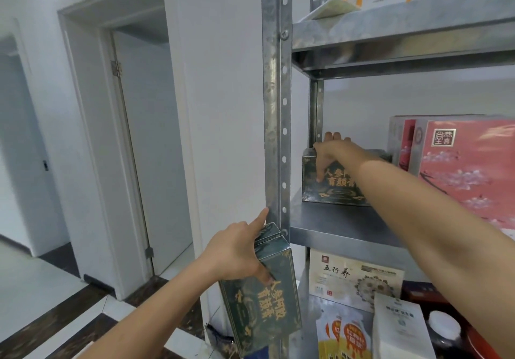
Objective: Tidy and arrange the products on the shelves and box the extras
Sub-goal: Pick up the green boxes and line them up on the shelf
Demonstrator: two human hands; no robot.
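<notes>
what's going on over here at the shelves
A person is stocking a metal rack. Their right hand grips the top of a dark green box standing on the middle shelf, left of some pink boxes. Their left hand holds what look like two matching green boxes in front of the rack, not yet shelved.

Bare left forearm [156, 311], bare right forearm [418, 219].

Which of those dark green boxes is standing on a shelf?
The dark green box on the middle shelf, left of the pink boxes, gripped by the right hand. The other green boxes are off the shelf, held in the left hand.
</notes>
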